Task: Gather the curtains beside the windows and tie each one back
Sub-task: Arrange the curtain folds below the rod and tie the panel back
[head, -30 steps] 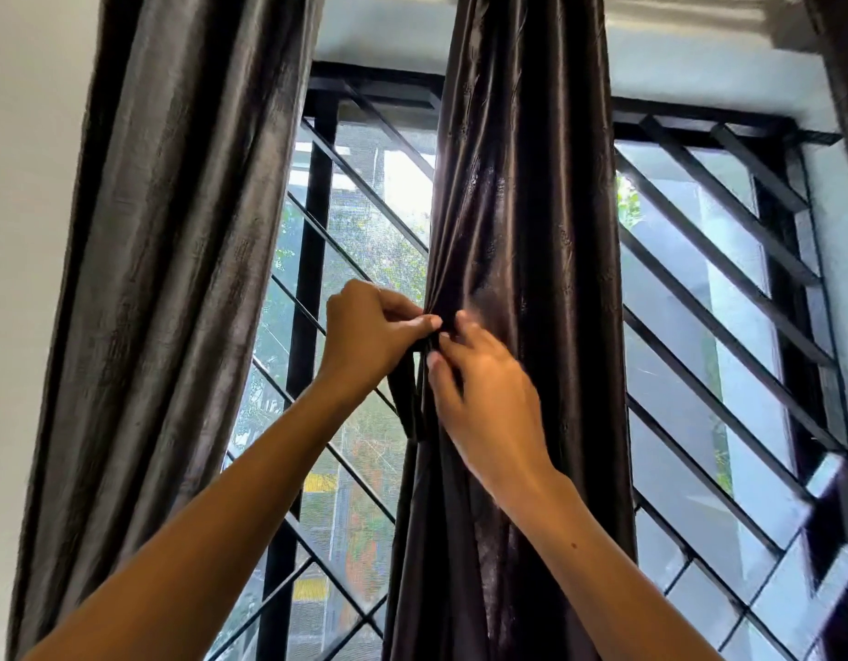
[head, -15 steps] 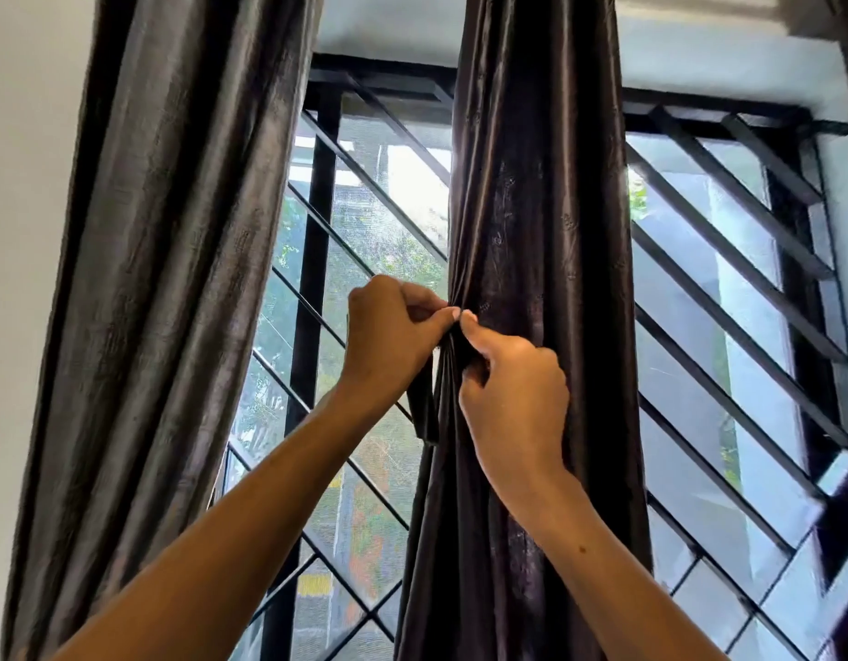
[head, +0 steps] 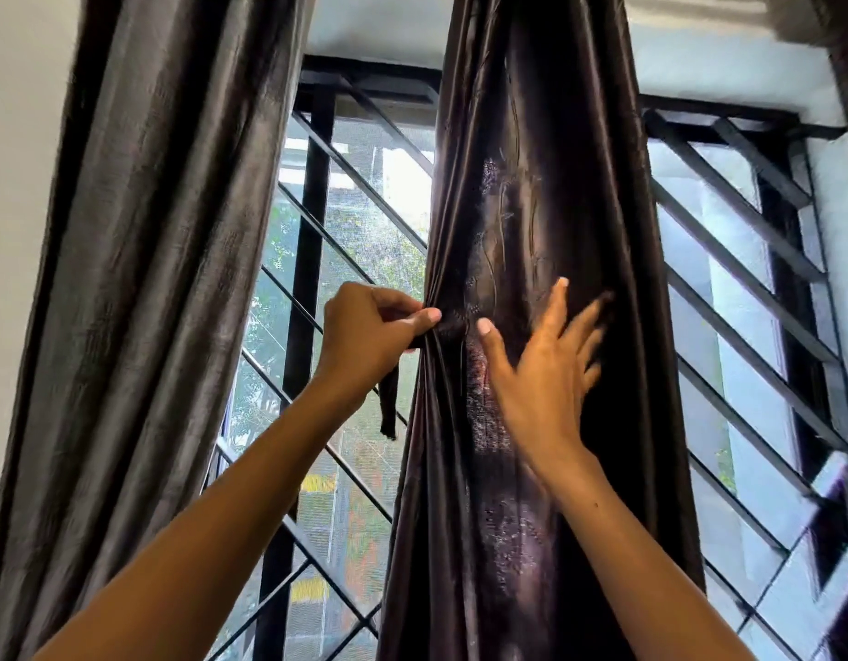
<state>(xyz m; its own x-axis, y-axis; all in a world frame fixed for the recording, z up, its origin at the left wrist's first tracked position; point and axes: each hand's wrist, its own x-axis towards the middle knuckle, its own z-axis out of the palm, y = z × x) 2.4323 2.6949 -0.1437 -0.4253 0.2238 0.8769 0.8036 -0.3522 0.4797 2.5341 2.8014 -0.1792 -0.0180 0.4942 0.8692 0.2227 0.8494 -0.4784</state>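
Two dark curtains hang before the barred window (head: 364, 221). Middle curtain (head: 546, 231) is gathered into a narrow column at the centre of the frame; left curtain (head: 164, 231) hangs loose against the wall side, well apart from both hands. Left hand (head: 369, 331) has thumb and curled fingers pinching the gathered edge together with a tie strip (head: 388, 403), whose free end dangles below the fist. Right hand (head: 550, 369) lies on the curtain face with fingers spread and straight (blurred at the tips), gripping nothing.
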